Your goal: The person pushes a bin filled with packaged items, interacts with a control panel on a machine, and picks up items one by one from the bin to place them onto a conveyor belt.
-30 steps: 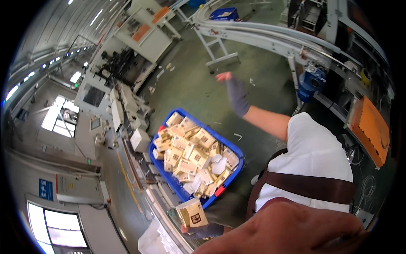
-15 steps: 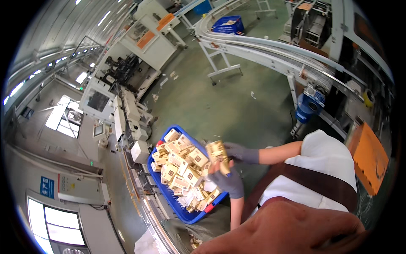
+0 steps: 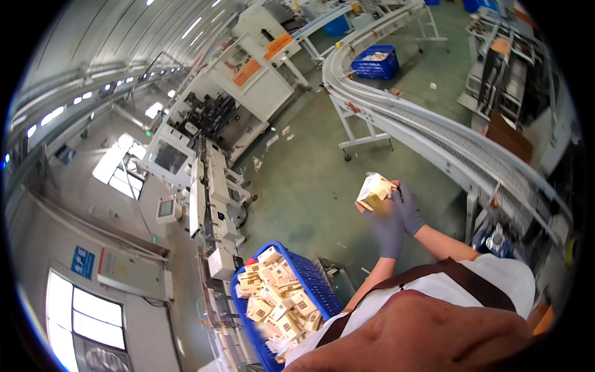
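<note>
Between my gloved hands is a small white-and-gold carton (image 3: 374,188), held up over the floor. My left hand (image 3: 385,228), in a grey glove with bare fingertips, grips it from the near left side. On its right side my right hand (image 3: 407,208) has its fingers closed against the same carton. Part of its lower face is covered by the fingers. To the lower left stands a blue plastic basket (image 3: 317,284), heaped with similar cartons (image 3: 286,305) lying at all angles.
A curved conveyor (image 3: 427,127) runs from the back round to the right. Beyond its bend a second blue basket (image 3: 375,64) sits on the green floor (image 3: 297,192). Along the left stands a machine line (image 3: 217,192). Scraps (image 3: 273,140) lie on the floor.
Both hands have moved right, away from the blue basket, carrying the carton with them. The carton has been turned, showing a white face. My view has shifted, with the basket lower in it.
</note>
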Tool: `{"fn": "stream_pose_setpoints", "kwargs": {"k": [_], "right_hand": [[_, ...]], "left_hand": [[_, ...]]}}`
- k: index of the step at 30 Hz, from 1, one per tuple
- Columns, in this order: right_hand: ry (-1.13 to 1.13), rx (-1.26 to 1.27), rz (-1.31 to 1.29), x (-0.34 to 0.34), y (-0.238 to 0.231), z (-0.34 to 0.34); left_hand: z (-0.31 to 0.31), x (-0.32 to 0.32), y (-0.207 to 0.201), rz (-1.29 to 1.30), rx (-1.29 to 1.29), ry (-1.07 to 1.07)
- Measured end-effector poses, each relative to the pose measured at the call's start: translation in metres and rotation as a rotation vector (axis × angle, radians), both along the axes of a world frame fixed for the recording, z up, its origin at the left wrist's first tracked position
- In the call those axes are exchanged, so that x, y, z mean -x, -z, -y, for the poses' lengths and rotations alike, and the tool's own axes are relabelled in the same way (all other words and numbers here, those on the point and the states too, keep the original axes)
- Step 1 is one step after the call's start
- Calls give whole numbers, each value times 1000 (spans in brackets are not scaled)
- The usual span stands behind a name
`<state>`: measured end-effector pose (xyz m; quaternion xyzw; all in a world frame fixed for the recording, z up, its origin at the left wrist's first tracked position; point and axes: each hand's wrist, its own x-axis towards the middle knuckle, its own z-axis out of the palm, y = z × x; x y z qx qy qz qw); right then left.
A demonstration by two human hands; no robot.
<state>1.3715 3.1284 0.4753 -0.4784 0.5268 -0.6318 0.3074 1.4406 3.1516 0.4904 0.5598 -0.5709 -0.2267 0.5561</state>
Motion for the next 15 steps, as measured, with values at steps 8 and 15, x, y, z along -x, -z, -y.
{"fn": "stream_pose_setpoints", "kwargs": {"k": [8,15], "right_hand": [[95,-281,-27,-55,6,192],[-603,-346,1065,-215,28,364]], "left_hand": [[203,-98,37,-613,-11,213],[338,-266,25,-1427,-231,743]]}}
